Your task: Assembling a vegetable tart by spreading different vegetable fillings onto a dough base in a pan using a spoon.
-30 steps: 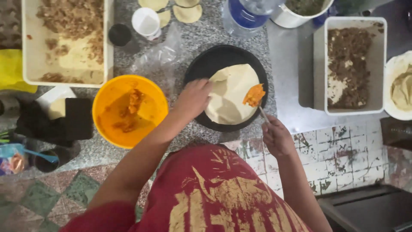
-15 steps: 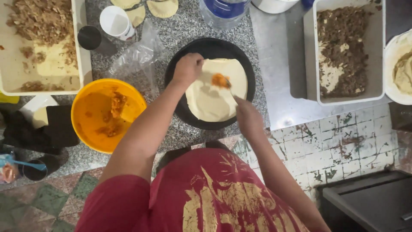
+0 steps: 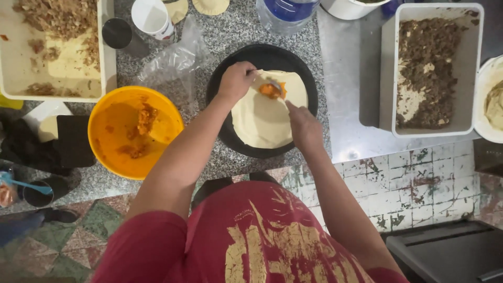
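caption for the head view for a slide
Left hand steadies a flatbread on a black pan while right hand spreads orange sauce.

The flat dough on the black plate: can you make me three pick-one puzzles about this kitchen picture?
1. Where is the orange bowl? A) left of the black plate B) right of it C) on it
2. How many trays hold brown crumbly filling? A) one B) two C) four
3. What is on the flat dough? A) nothing B) an orange dollop C) a lid

A: the bowl sits left of the plate.
B: one tray left, one tray right.
B: the dollop lies by the left hand and right hand.
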